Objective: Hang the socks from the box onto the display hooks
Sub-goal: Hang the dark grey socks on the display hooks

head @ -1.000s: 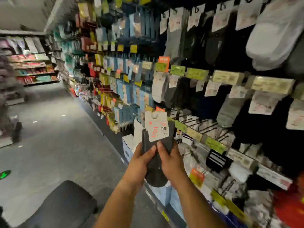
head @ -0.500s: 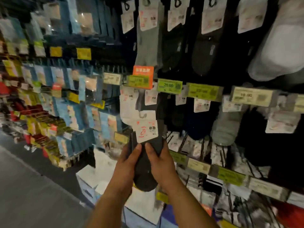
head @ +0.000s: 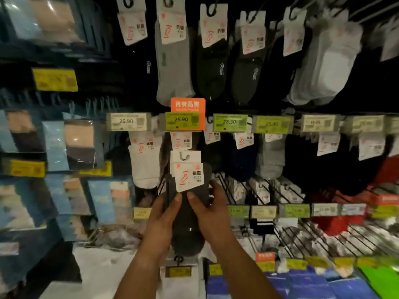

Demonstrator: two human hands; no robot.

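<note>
A dark grey pack of socks [head: 187, 225] with a white card label and plastic hanger loop on top is held upright in front of the display wall. My left hand [head: 164, 221] grips its left side and my right hand [head: 210, 214] grips its right side, thumbs on the front just under the label. The label's loop sits just below the hook row carrying the orange sign [head: 187, 104] and the 25.90 price tags [head: 182, 121]. White socks [head: 145, 162] hang to the left of the pack.
Rows of hanging socks fill the wall: grey, black and white pairs [head: 326, 67] above, dark and grey ones at the right. Bare wire hooks [head: 237, 190] stick out right of my hands. Blue packaged hosiery [head: 69, 145] fills the left section. A white box [head: 101, 268] sits below.
The view swung from the aisle to face the sock wall squarely. Both hands raised the grey pack closer to the hooks under the orange sign, keeping the same grip.
</note>
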